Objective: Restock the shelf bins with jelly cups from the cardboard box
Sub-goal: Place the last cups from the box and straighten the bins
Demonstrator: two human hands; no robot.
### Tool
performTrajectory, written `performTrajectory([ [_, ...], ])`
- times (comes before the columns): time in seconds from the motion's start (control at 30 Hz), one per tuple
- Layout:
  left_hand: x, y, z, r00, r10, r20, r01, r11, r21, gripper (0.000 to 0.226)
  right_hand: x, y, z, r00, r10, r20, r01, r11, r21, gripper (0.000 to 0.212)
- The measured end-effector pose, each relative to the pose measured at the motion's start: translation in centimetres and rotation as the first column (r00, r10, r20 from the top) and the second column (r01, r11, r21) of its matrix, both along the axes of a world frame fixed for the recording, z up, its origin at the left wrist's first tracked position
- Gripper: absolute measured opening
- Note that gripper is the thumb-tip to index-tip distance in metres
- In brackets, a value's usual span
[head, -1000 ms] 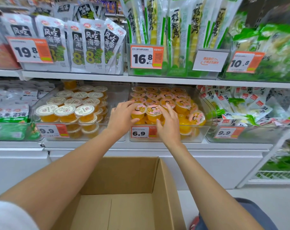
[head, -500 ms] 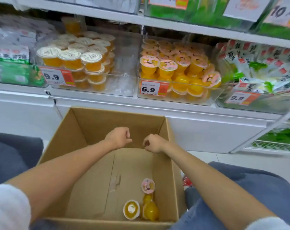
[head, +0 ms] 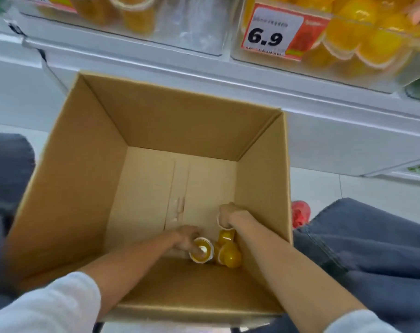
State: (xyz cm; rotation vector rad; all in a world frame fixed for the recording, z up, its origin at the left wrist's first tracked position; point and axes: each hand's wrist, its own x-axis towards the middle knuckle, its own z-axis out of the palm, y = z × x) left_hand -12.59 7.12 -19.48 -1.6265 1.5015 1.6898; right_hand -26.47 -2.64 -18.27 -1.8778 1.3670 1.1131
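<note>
The open cardboard box [head: 180,121] stands on the floor below the shelf. Three orange jelly cups lie in its near right corner. My left hand [head: 186,237] reaches down and its fingers close around one cup [head: 201,252] lying on its side. My right hand [head: 228,216] is curled over the lid of a second cup [head: 225,236]. A third cup [head: 231,257] lies loose between them. Above, a clear shelf bin [head: 348,75] with a 6.9 price tag [head: 274,32] holds several orange cups. Another clear bin [head: 187,32] sits to its left.
The white shelf base [head: 324,131] runs right behind the box. My knees in blue jeans [head: 362,239] flank the box on both sides. A red shoe [head: 300,212] shows beside the box's right wall. The rest of the box floor is bare cardboard.
Both hands left the 6.9 bin, came down over the box and now reach its bottom onto the cups. The view has tilted down from the shelves into the box.
</note>
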Motion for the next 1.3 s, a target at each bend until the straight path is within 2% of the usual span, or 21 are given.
performTrajectory([
  [0.1, -0.9, 1.1, -1.7, 0.995, 0.101, -0.02, -0.101, 0.995, -0.007, 0.092, -0.7, 0.7, -1.7, 0.999, -0.033, 0.02, 0.032, 0.999, 0.029, 0.039],
  [0.2, -1.7, 1.1, -2.3, 0.991, 0.131, -0.017, -0.132, 0.991, -0.027, 0.082, -1.3, 1.0, -2.3, 0.998, -0.058, 0.039, 0.058, 0.998, 0.004, 0.042],
  [0.27, -1.7, 0.4, -2.2, 0.991, 0.137, -0.008, -0.137, 0.989, -0.052, 0.076, -1.6, 1.1, -2.2, 0.993, -0.1, 0.067, 0.104, 0.993, -0.06, 0.056],
  [0.33, -1.0, -0.4, -2.2, 0.975, 0.222, 0.012, -0.221, 0.973, -0.069, 0.077, -1.8, 1.1, -2.7, 0.99, -0.117, 0.081, 0.126, 0.986, -0.109, 0.062],
  [0.5, 3.1, -2.5, -1.1, 0.885, 0.451, 0.113, -0.435, 0.889, -0.141, 0.061, -1.8, 2.1, -3.7, 0.996, -0.066, 0.057, 0.071, 0.994, -0.087, 0.067],
  [0.6, 4.7, -3.2, 0.1, 0.837, 0.532, 0.126, -0.511, 0.843, -0.168, 0.06, -1.8, 2.6, -3.8, 0.999, 0.019, 0.033, -0.012, 0.982, -0.188, 0.06],
  [0.67, 5.1, -3.7, 1.0, 0.77, 0.633, 0.076, -0.615, 0.769, -0.172, 0.051, -1.4, 2.6, -3.5, 0.998, 0.025, 0.059, -0.01, 0.972, -0.235, 0.056],
  [0.7, 5.2, -4.0, 1.5, 0.709, 0.705, 0.028, -0.692, 0.703, -0.162, 0.046, -1.1, 2.4, -3.1, 0.995, -0.007, 0.103, 0.033, 0.968, -0.25, 0.054],
  [0.8, 5.4, -5.5, 4.3, 0.528, 0.839, -0.129, -0.849, 0.517, -0.109, 0.044, 0.7, 0.8, 0.4, 0.939, -0.133, 0.317, 0.224, 0.936, -0.271, 0.046],
  [0.87, 5.3, -6.9, 6.8, 0.47, 0.855, -0.218, -0.882, 0.463, -0.083, 0.045, 1.9, -0.6, 4.0, 0.869, -0.182, 0.46, 0.325, 0.91, -0.255, 0.042],
  [0.97, 4.8, -9.1, 11.6, 0.411, 0.825, -0.388, -0.905, 0.419, -0.069, 0.047, 2.3, -2.4, 10.5, 0.798, -0.093, 0.595, 0.348, 0.877, -0.33, 0.056],
  [1.03, 4.2, -10.3, 15.6, 0.421, 0.77, -0.48, -0.896, 0.436, -0.088, 0.055, 1.6, -3.1, 15.2, 0.759, -0.031, 0.65, 0.367, 0.845, -0.388, 0.064],
  [1.1, 3.4, -11.5, 20.0, 0.476, 0.698, -0.535, -0.871, 0.46, -0.174, 0.049, 0.5, -3.7, 19.9, 0.708, 0.026, 0.705, 0.415, 0.794, -0.445, 0.063],
  [1.2, 1.6, -13.4, 26.7, 0.533, 0.589, -0.607, -0.841, 0.45, -0.302, 0.033, -1.3, -4.3, 26.4, 0.629, 0.094, 0.771, 0.519, 0.688, -0.508, 0.047],
  [1.3, -1.1, -15.0, 32.6, 0.645, 0.408, -0.646, -0.761, 0.422, -0.493, 0.035, -3.6, -5.4, 31.4, 0.579, 0.247, 0.777, 0.555, 0.58, -0.597, 0.056],
])
